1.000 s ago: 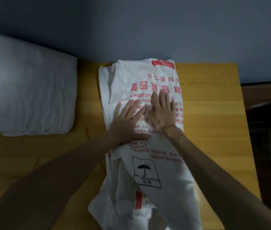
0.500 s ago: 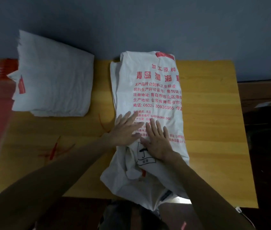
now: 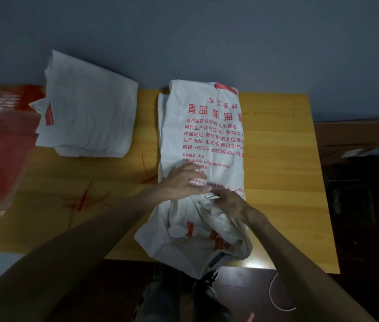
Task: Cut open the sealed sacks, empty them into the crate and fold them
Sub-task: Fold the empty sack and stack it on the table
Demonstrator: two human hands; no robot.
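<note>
Both hands have slid down the printed sack toward its crumpled near end, and the right hand has turned from flat to curled, its grip pinching a fold beside the left fingertips. Left hand lies across the sack, fingers straight and pressing, grip wide. Sack stretches lengthwise on the table, its near end hanging over the front edge.

This looks like a plain workroom or storeroom: a yellow wooden tabletop stands against a bare grey-blue wall. On it lie a white sack printed with red Chinese text, a pile of folded white sacks and loose red threads.
</note>
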